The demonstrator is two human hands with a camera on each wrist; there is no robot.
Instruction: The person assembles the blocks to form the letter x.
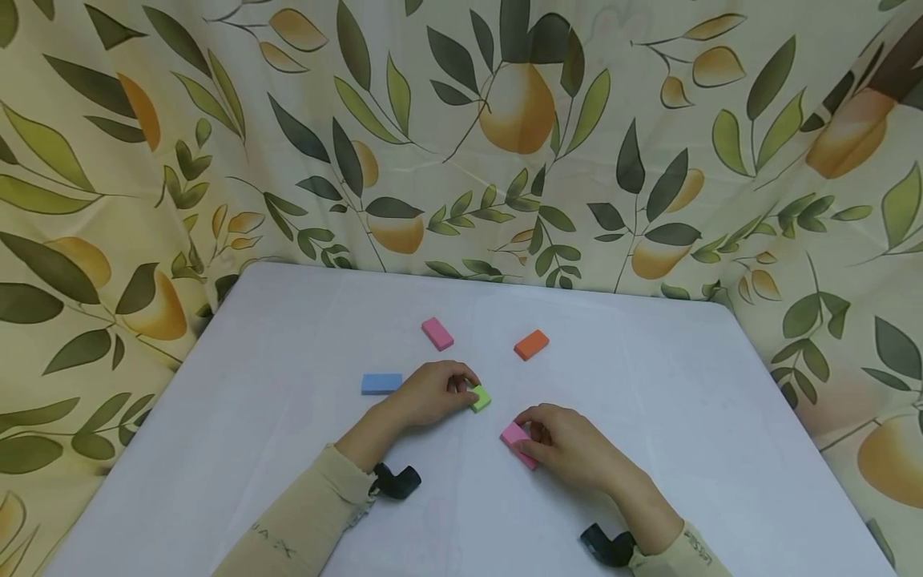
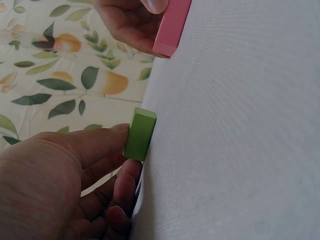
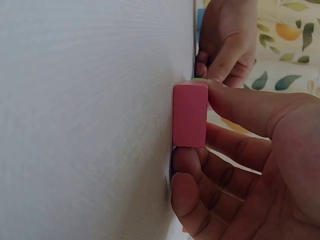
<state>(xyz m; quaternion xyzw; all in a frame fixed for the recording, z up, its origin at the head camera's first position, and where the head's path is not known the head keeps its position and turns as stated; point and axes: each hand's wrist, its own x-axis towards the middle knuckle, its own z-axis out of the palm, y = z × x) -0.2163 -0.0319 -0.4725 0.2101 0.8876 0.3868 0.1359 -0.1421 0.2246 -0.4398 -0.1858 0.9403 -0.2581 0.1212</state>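
My left hand [image 1: 465, 389] rests on the white table [image 1: 288, 449] and pinches a small green block [image 1: 481, 398] that lies flat on the cloth. In the left wrist view the thumb [image 2: 100, 145] presses one side of the green block [image 2: 140, 134], and curled fingers sit on its other side. My right hand [image 1: 530, 437] grips a pink block [image 1: 516, 441] at the table's near middle. The right wrist view has the thumb [image 3: 240, 107] on top of this pink block [image 3: 190, 115], with the fingers [image 3: 192, 165] curled below it. The two held blocks lie a short gap apart.
A second pink block [image 1: 437, 333], an orange block [image 1: 531, 344] and a blue block [image 1: 381, 384] lie loose farther back and to the left. A leaf-and-fruit patterned curtain [image 1: 461, 144] hangs around the table on all far sides.
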